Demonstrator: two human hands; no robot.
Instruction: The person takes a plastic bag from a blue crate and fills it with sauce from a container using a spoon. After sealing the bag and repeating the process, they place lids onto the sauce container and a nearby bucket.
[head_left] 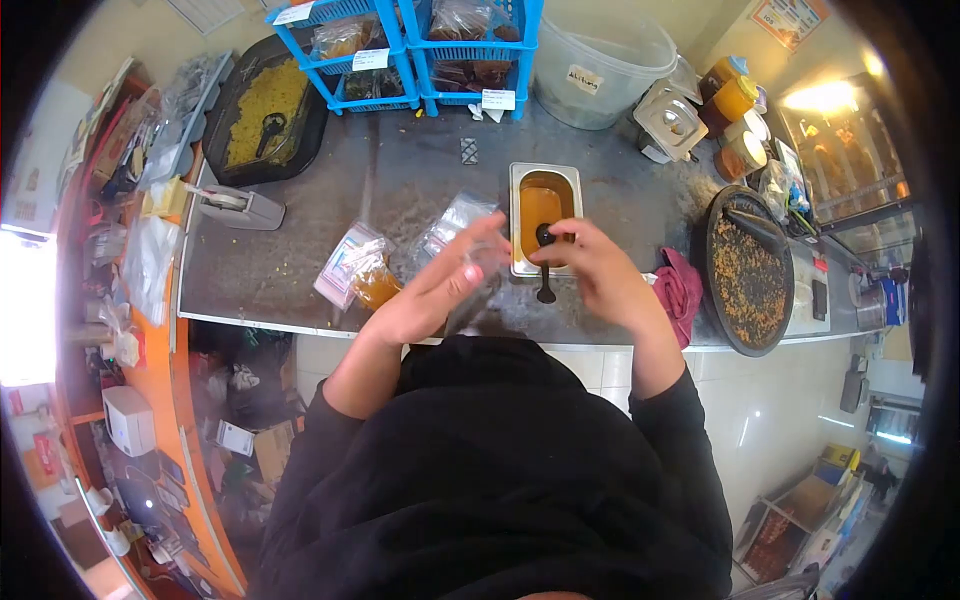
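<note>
A rectangular metal pan (516, 205) of orange-brown liquid stands on the dark metal worktop in front of me. A small black measuring spoon (545, 290) rests across its near rim. My right hand (605, 275) is over the pan's near right corner, fingers apart and curved beside the spoon; no firm grip on it shows. My left hand (437, 292) is left of the pan, fingers stretched out and slightly blurred, near clear plastic bags (455, 222). Farther left lies a filled plastic bag (378, 287) of orange-brown contents, beside a stack of printed packets (345, 265).
Blue stacked baskets (415, 55) and a clear tub (605, 75) stand at the back. A tray of yellow food (265, 105) and a tape dispenser (240, 207) are left. A maroon cloth (678, 295) and a round tray of crumbs (748, 290) are right.
</note>
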